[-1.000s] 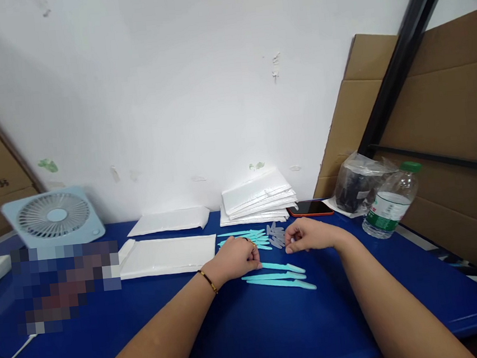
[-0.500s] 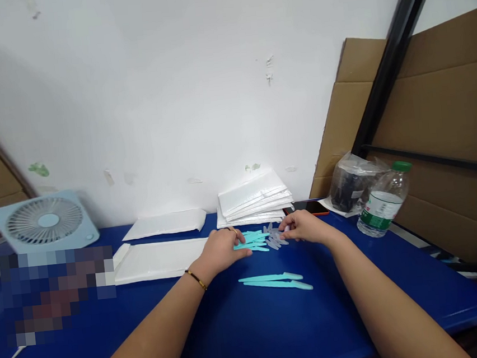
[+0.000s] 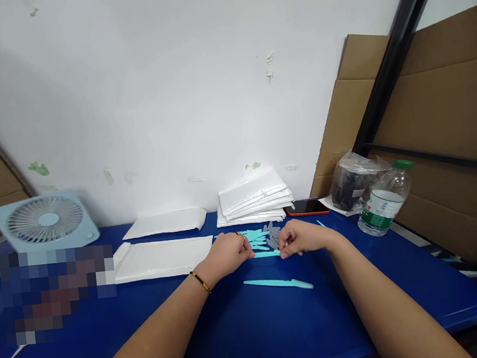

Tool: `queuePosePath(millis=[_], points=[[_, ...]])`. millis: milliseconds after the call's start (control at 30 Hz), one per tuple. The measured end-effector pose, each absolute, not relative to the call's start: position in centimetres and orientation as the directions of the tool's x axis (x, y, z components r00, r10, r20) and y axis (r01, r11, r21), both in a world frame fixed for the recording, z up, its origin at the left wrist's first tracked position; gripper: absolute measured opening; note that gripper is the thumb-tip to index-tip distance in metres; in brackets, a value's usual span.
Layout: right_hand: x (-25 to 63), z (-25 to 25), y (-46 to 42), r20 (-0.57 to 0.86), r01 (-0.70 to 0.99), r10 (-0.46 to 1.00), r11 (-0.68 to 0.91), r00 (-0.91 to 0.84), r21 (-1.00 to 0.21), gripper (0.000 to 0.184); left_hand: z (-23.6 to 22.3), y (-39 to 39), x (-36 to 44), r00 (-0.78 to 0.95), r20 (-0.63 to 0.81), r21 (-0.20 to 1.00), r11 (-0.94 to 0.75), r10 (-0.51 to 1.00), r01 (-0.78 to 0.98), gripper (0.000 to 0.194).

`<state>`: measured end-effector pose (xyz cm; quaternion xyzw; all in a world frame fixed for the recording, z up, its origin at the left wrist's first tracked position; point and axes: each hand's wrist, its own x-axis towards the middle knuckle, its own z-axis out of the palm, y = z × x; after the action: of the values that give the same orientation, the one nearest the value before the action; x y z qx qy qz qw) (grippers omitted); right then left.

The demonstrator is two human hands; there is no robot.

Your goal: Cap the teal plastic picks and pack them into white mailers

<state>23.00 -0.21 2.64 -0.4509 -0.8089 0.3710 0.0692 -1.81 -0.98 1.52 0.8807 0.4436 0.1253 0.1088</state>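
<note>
A turquoise eyebrow razor spans the gap between my two hands, just above or on the table. My left hand pinches its left end, and my right hand is closed on its right end; the fingers hide whether a cap is there. Behind them lies a pile of turquoise eyebrow razors beside several translucent caps. Closer to me, one eyebrow razor rests by itself on the table. A turquoise tip shows past my right hand; the rest is hidden.
White padded envelopes lie on the blue table at left, with more stacked by the wall. A phone, wrapped black object and water bottle stand or lie at right; a fan at left.
My hands have come closer to me and now grip an eyebrow razor between them. One of the two razors lying in front is gone from its spot. A turquoise tip now shows beyond my right hand.
</note>
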Motion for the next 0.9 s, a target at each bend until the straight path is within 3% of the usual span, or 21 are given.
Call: queuePosePath(millis=[100,200,300,367,467,600,800,900], points=[[23.7,2.4,0.6,-0.108,0.731,0.889,0.291,-0.445,-0.617,0.033,1.8,-0.3,-2.7,0.498,0.168,0.245,-0.525,0.851,0.815,0.018],[24.3,2.5,1.0,-0.015,0.759,0.944,0.254,-0.328,-0.600,0.036,2.0,-0.7,-2.7,0.454,0.214,0.287,-0.500,0.865,0.817,0.024],[24.5,2.9,0.8,-0.001,0.765,0.939,0.280,-0.344,-0.580,0.035,1.9,-2.2,-1.6,0.603,0.156,0.345,-0.615,0.782,0.709,0.036],[24.4,3.2,0.2,-0.071,0.749,0.910,0.291,-0.409,-0.595,0.036,1.5,-3.2,-0.6,0.717,0.052,0.378,-0.678,0.695,0.630,0.036],[23.8,3.5,-0.7,-0.291,0.724,0.781,0.277,-0.552,-0.632,0.039,0.9,-3.9,0.4,0.739,-0.057,0.411,-0.659,0.671,0.630,0.025],[23.3,3.4,-1.1,-0.450,0.731,0.640,0.270,-0.622,-0.626,0.032,0.6,-2.9,-0.1,0.660,-0.004,0.426,-0.596,0.751,0.681,0.020],[25.0,2.9,0.2,-0.246,0.768,0.846,0.258,-0.472,-0.586,0.023,0.9,-1.0,-2.0,0.573,0.094,0.338,-0.568,0.814,0.751,0.029],[25.4,2.5,1.2,-0.049,0.808,0.931,0.286,-0.361,-0.515,0.027,0.1,-1.0,-2.0,0.523,0.210,0.242,-0.562,0.826,0.791,0.070]])
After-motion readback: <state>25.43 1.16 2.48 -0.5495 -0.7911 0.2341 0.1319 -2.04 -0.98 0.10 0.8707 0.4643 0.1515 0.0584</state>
